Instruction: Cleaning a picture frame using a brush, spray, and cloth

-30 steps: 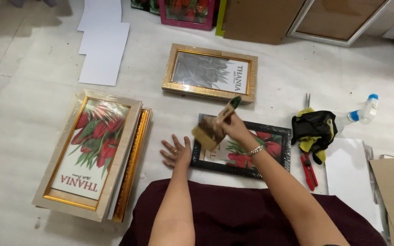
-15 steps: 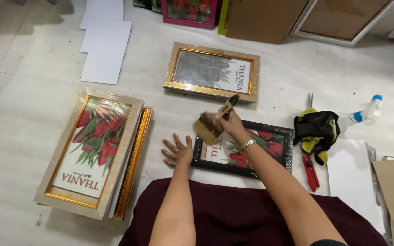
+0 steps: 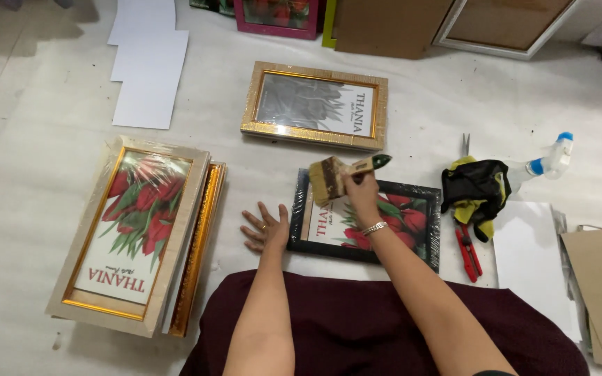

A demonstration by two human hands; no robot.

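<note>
My right hand (image 3: 361,193): closed round the handle of a brush (image 3: 337,176), bristles now over the top-left corner of the black frame (image 3: 412,237), further left than a moment ago; black frame: flat on the floor before my lap, unmoved; my left hand (image 3: 265,228): fingers spread wide, palm flat on the floor against the frame's left edge, as before, holding nothing; stack of gold frames (image 3: 137,230): to the left; single gold frame (image 3: 315,106): beyond; cloth (image 3: 479,189), red cutters (image 3: 467,247), spray bottle (image 3: 548,161): right.
</note>
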